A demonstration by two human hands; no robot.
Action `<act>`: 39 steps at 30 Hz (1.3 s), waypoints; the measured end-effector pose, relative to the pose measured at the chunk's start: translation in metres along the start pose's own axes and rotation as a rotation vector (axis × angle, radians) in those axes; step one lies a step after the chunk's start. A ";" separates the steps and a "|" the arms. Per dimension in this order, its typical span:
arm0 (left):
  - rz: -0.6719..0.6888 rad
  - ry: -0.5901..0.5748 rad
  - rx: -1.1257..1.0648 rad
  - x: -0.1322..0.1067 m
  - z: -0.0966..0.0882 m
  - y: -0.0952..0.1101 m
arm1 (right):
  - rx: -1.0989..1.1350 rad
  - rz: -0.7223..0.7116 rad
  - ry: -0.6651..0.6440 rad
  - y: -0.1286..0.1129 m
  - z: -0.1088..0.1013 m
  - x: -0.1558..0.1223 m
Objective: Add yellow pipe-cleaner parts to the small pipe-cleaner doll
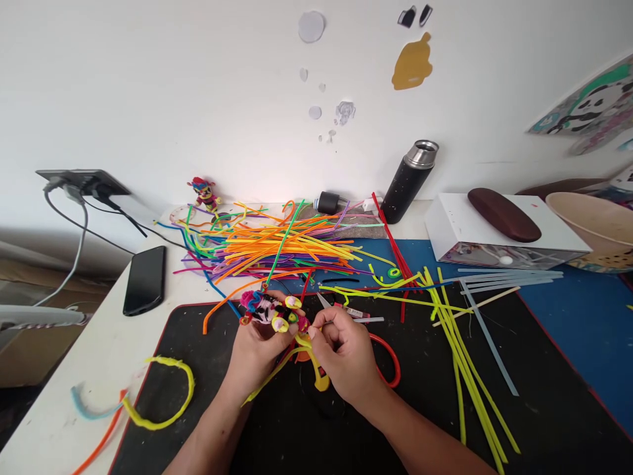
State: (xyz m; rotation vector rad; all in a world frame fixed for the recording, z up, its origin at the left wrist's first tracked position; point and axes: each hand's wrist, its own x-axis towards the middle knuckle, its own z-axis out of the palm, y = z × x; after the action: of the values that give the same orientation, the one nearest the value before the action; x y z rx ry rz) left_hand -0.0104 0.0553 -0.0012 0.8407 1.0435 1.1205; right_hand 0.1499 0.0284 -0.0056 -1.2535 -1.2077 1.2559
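1. Pipe-cleaner figure (270,309), a small bundle of pink, blue, black and yellow loops, is held just above the far part of the black mat (494,409), directly in front of the person.
2. The left hand (254,353) is closed around the figure from below, with the fingers wrapped on its lower part and holding it off the mat.
3. The right hand (346,356) pinches a yellow pipe cleaner (302,342) between thumb and forefinger, right beside the figure. The strand trails down and to the left under the left hand.
4. Scissors (392,363) with a red handle loop lie on the mat beneath the right hand, mostly hidden by it.
5. Behind the hands is a loose pile of pipe cleaners (277,247), mainly orange with green, purple and blue mixed in.
6. To the right, long yellow-green strands (459,343) fan across the black mat, and pale glue sticks (509,277) rest on the blue mat (583,330).
7. On the white table (74,409) to the left are a dark phone (145,279) and a curved yellow piece (168,396).
8. Near the wall stand a second small figure (204,191), a black flask (409,181), a white box (455,231) with a brown case (504,214) on top, and a bowl (593,224).
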 end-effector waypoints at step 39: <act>0.363 0.123 0.391 -0.011 0.001 -0.006 | -0.144 0.029 -0.029 0.001 -0.012 0.003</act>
State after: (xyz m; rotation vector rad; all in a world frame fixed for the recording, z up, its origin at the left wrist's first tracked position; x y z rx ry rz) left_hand -0.0085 0.0433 -0.0035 1.3255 1.2688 1.3032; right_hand 0.1623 0.0318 -0.0063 -1.3646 -1.3245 1.2299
